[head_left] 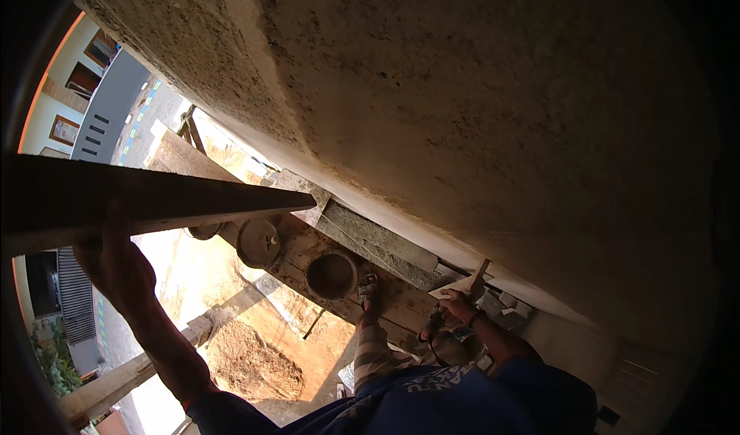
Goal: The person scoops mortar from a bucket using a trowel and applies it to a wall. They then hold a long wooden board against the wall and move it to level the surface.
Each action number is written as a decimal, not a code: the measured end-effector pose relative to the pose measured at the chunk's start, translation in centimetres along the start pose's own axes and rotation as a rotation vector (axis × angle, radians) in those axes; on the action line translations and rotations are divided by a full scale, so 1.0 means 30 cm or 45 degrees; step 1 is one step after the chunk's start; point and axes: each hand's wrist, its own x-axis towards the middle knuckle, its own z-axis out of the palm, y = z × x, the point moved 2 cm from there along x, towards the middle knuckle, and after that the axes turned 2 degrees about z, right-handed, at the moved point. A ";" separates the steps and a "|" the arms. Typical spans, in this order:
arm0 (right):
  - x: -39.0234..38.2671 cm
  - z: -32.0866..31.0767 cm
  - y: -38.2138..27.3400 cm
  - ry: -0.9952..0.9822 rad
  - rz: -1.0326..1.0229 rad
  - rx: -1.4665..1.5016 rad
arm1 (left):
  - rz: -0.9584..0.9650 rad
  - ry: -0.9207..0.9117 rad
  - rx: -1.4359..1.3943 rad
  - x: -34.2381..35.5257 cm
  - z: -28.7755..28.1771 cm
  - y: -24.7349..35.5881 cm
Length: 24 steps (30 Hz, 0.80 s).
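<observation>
My left hand is raised at the left, closed around the underside of a long, dark wooden bar. The bar stretches from the left rim toward the wall, its far end tapering in the view. Lower right, my right hand is closed on a pale, flat board-like tool with a brown wooden edge; its exact kind is hard to make out. Above and to the right rises a large wall, rough in its upper left part and smoother elsewhere. Both forearms are bare below dark blue sleeves.
My sandalled feet stand on scaffold planks. Along them sit a round mortar bucket, a second bucket and a third, partly hidden behind the bar. Far below lie a sand heap and sunlit ground. A wooden pole crosses lower left.
</observation>
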 end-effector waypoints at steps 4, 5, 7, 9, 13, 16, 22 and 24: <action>-0.005 0.115 -0.088 -0.219 0.151 0.324 | 0.588 -0.118 0.688 -0.131 -0.157 0.259; 0.042 0.133 -0.053 -0.310 0.182 0.487 | 0.910 -0.164 1.043 -0.155 -0.183 0.300; 0.112 0.181 0.013 -0.365 0.243 0.886 | 1.076 -0.210 1.188 -0.203 -0.144 0.349; 0.099 0.190 0.057 -0.430 0.275 1.286 | 0.691 -0.195 0.775 -0.239 -0.070 0.395; 0.072 0.203 0.144 -0.033 -0.115 2.366 | 0.035 -0.196 0.346 -0.322 0.043 0.410; 0.053 0.168 0.285 0.050 -0.157 2.700 | 0.224 -0.241 0.572 -0.390 0.052 0.369; 0.024 -0.055 0.502 0.446 -0.960 2.338 | 0.264 -0.304 0.643 -0.432 0.112 0.241; -0.050 -0.125 0.490 0.394 -0.960 2.734 | 0.397 -0.417 0.856 -0.415 0.088 0.194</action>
